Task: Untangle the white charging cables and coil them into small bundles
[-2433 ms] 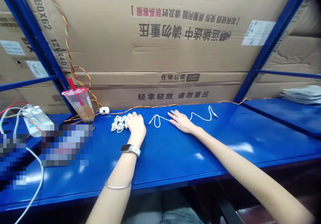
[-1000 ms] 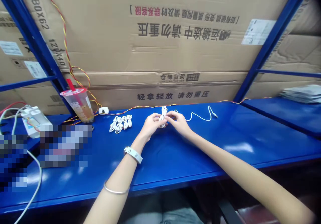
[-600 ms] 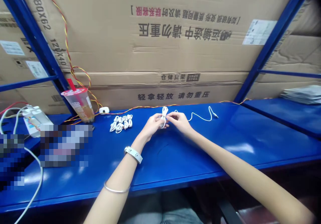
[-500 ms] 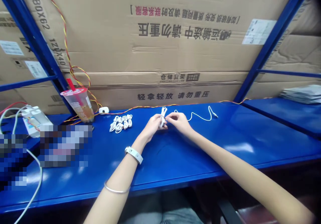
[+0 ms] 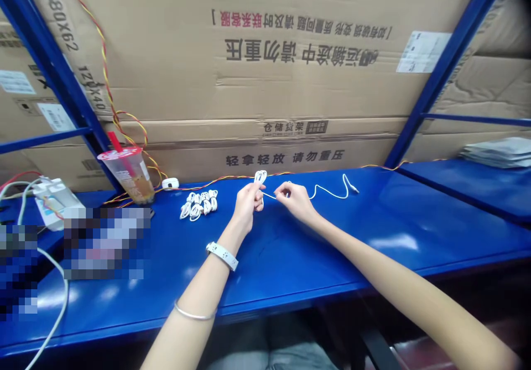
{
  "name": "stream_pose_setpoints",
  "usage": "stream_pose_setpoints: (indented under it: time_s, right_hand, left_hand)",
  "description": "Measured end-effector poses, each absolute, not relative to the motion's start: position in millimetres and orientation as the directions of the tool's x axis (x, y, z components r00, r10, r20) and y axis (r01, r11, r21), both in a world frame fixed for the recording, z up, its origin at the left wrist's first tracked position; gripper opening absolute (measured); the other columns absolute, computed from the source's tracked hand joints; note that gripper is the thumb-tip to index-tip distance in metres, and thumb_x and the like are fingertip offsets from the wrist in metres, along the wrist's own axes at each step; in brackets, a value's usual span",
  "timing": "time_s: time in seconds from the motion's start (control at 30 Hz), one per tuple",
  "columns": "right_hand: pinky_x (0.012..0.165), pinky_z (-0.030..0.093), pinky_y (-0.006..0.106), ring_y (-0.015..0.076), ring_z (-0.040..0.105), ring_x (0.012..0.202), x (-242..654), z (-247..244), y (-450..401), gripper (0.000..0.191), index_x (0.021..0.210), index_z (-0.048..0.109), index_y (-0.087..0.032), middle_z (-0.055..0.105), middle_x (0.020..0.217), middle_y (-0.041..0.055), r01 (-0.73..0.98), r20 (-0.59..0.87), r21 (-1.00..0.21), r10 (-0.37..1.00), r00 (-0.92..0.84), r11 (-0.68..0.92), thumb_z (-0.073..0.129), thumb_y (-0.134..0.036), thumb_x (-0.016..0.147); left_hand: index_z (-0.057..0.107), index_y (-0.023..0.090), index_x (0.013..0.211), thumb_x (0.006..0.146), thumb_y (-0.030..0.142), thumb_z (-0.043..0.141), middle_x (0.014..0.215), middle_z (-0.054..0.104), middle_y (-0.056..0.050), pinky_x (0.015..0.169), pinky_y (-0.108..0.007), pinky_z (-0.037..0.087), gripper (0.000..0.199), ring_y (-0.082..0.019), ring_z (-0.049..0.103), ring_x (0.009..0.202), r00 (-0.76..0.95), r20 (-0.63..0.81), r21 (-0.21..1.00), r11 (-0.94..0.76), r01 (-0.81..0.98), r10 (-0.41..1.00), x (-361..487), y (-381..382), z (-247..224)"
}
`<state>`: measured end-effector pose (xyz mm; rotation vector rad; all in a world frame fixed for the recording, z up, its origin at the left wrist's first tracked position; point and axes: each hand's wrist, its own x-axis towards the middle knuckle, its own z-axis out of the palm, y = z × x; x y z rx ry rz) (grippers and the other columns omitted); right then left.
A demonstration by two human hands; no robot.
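Observation:
A white cable stands up in a coiled loop above the fingers of my left hand, which is closed around it. A short straight stretch of the same cable runs across to my right hand, pinched between thumb and fingers. Beyond the right hand its loose length trails over the blue surface and ends at a plug. Left of my hands lie several bundled white cables side by side. The part of the coil inside my left palm is hidden.
At the left stand a drink cup with a red straw, a small white case and a white power strip. Cardboard rises behind the blue shelf. Flat packets are stacked far right.
My left hand has turned and shifted slightly left, so the coil now shows as an open loop. The gap between my hands has widened, with cable stretched across it.

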<state>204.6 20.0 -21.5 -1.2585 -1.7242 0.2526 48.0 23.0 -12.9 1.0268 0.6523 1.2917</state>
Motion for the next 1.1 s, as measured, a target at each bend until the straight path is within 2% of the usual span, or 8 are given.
stream_pose_setpoints:
  time_s: [0.13,0.27,0.47,0.57,0.7,0.87,0.97,1.1]
  right_hand:
    - [0.065,0.043,0.029,0.019,0.061,0.069,219,-22,25,0.01,0.066,0.063,-0.018,0.069,0.074,0.0049,0.623,0.536,-0.684,0.841,0.074,0.381,0.054,-0.02,0.07]
    - [0.065,0.043,0.029,0.0194,0.061,0.068,225,-17,24,0.01,0.065,0.063,-0.018,0.068,0.071,0.004,0.637,0.553,-0.676,0.827,0.105,0.371,0.055,-0.021,0.07]
    - [0.075,0.038,0.035,0.0202,0.057,0.07,218,-10,15,0.013,0.065,0.058,-0.019,0.063,0.065,0.0034,0.848,0.765,-0.316,0.643,-0.037,0.425,0.053,-0.019,0.077]
    - [0.079,0.038,0.037,0.0227,0.057,0.077,216,-9,11,0.015,0.07,0.058,-0.02,0.064,0.07,0.0053,0.863,0.782,-0.241,0.616,-0.099,0.444,0.05,-0.021,0.082]
    - [0.079,0.041,0.037,0.0223,0.058,0.078,215,-8,12,0.018,0.076,0.059,-0.02,0.066,0.077,0.0066,0.762,0.768,-0.415,0.641,0.0,0.497,0.049,-0.03,0.087]
    - [0.07,0.046,0.031,0.0194,0.06,0.074,218,-6,21,0.029,0.08,0.058,-0.019,0.064,0.075,0.0048,0.356,0.565,-0.788,0.82,0.091,0.503,0.055,-0.048,0.082]
    - [0.072,0.047,0.031,0.0187,0.059,0.075,220,-4,24,0.033,0.078,0.057,-0.019,0.063,0.075,0.0041,0.27,0.529,-0.828,0.845,0.082,0.492,0.06,-0.051,0.077]
    - [0.072,0.046,0.031,0.0183,0.058,0.073,224,-1,23,0.033,0.076,0.057,-0.019,0.061,0.072,0.0038,0.273,0.538,-0.816,0.842,0.041,0.509,0.061,-0.052,0.076]
  left_hand:
    - [0.054,0.015,0.081,0.078,0.044,0.065,0.053,0.03,0.009,0.038,-0.016,0.022,0.032,-0.001,0.024,0.041,0.067,0.181,0.813,-0.111,-0.571,0.981,34,27,-7]
    - [0.05,0.017,0.076,0.068,0.042,0.075,0.052,0.025,0.011,0.037,-0.015,0.018,0.037,-0.001,0.022,0.04,0.028,0.115,0.868,-0.086,-0.489,0.993,25,31,-6]
    - [0.062,0.008,0.08,0.064,0.046,0.077,0.051,0.022,0.011,0.037,-0.016,0.014,0.043,0.0,0.018,0.04,0.343,-0.017,0.935,0.136,-0.326,0.939,37,22,-10]
    - [0.066,0.007,0.085,0.065,0.041,0.078,0.052,0.022,0.01,0.038,-0.016,0.015,0.04,0.0,0.02,0.042,0.446,0.017,0.942,0.135,-0.306,0.895,40,18,-11]
    - [0.067,0.01,0.081,0.068,0.039,0.076,0.056,0.038,0.006,0.041,-0.017,0.022,0.033,0.0,0.025,0.043,0.445,0.073,0.953,0.069,-0.295,0.893,39,16,-10]
    - [0.063,0.012,0.076,0.073,0.039,0.07,0.069,0.053,0.0,0.043,-0.018,0.027,0.028,0.0,0.027,0.043,0.583,0.072,0.968,0.084,-0.237,0.809,35,13,-4]
    - [0.057,0.013,0.071,0.072,0.038,0.07,0.071,0.055,0.0,0.043,-0.018,0.027,0.028,0.0,0.028,0.042,0.617,0.022,0.976,0.118,-0.185,0.786,33,11,0]
    - [0.051,0.014,0.064,0.072,0.038,0.071,0.057,0.047,0.003,0.041,-0.018,0.023,0.032,-0.001,0.028,0.04,0.522,-0.027,0.99,0.094,-0.102,0.853,31,14,2]
